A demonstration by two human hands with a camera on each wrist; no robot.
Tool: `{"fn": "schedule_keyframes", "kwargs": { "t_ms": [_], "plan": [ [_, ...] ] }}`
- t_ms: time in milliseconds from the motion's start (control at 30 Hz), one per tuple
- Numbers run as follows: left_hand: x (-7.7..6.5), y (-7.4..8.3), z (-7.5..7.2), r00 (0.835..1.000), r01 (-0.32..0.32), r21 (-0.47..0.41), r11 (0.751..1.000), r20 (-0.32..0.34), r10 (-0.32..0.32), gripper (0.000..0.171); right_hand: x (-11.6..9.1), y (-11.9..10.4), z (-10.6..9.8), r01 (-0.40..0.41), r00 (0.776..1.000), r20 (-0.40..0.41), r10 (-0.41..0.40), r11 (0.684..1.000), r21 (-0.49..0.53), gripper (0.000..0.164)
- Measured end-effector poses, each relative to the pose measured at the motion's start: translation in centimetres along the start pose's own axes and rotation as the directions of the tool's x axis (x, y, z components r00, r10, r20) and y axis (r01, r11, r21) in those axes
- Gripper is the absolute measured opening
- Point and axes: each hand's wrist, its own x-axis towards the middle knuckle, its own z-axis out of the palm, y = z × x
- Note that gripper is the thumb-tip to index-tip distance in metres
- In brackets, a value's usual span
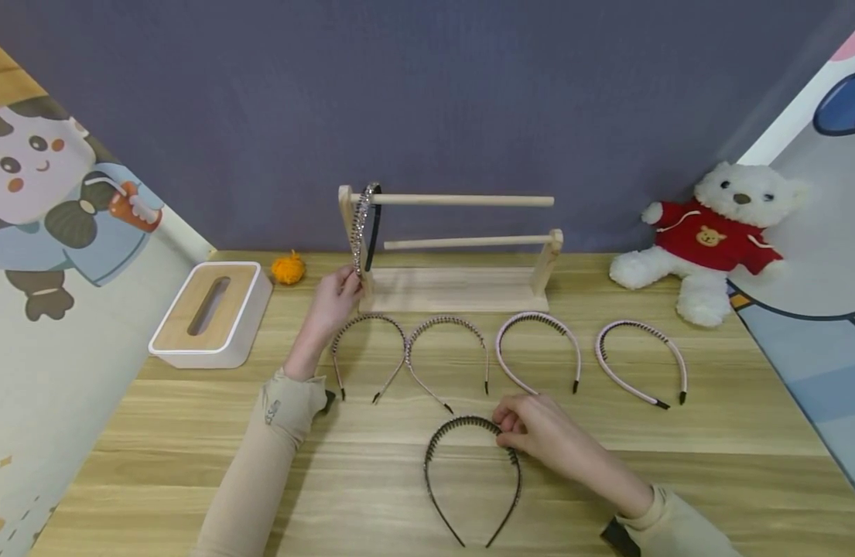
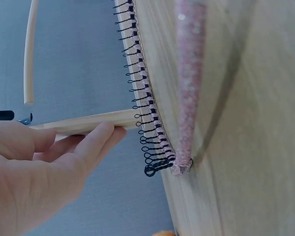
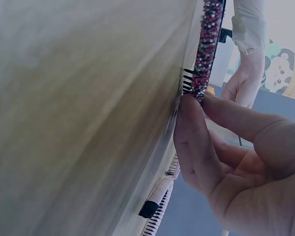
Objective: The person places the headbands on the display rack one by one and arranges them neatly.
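Observation:
A beaded headband point(image 1: 360, 224) with a dark inner side hangs from the upper bar of a wooden rack point(image 1: 455, 298), by its left post. My left hand point(image 1: 338, 294) grips that post low down, its fingers point(image 2: 100, 140) along the wood, beside the headband's lower ends. At the front, my right hand point(image 1: 545, 433) pinches the right side of a dark toothed headband point(image 1: 427, 464) between thumb and fingers. Up close, this headband point(image 3: 206, 54) shows red and silver beads outside and black comb teeth inside.
Four-part row aside, several pink headbands point(image 1: 538, 316) lie before the rack. A tissue box point(image 1: 253, 340) and an orange yarn ball point(image 1: 288, 268) stand at the left. A white teddy bear point(image 1: 709, 236) in red sits at the back right, against the wall.

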Motion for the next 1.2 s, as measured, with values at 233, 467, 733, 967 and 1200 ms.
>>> {"fn": "schedule_keyframes", "kwargs": {
  "t_ms": [233,467,733,967,1200],
  "plan": [
    [0.1,-0.2,0.1,1.000,-0.019,0.003,1.000,-0.016,0.019,0.037,-0.3,0.0,-0.1,0.006,1.000,-0.006,-0.006,1.000,-0.014,0.017],
    [0.1,-0.2,0.0,0.999,-0.030,-0.002,1.000,-0.018,0.030,0.035,-0.5,0.0,-0.2,0.008,1.000,-0.004,-0.009,1.000,-0.019,0.016],
    [0.0,0.0,0.0,0.999,-0.028,0.011,1.000,-0.014,0.028,0.035,-0.9,-0.3,-0.7,-0.016,1.000,0.007,0.016,1.000,0.025,0.015],
    [-0.1,0.1,0.0,1.000,-0.015,-0.015,1.000,-0.006,0.015,0.038,-1.2,-0.4,-1.2,0.021,1.000,-0.014,-0.020,1.000,0.014,0.014],
    [-0.1,0.1,0.0,1.000,-0.024,-0.008,1.000,-0.011,0.024,0.037,-1.5,-0.8,-1.9,0.030,0.999,-0.024,-0.029,0.999,0.031,0.015]
  ]
}}
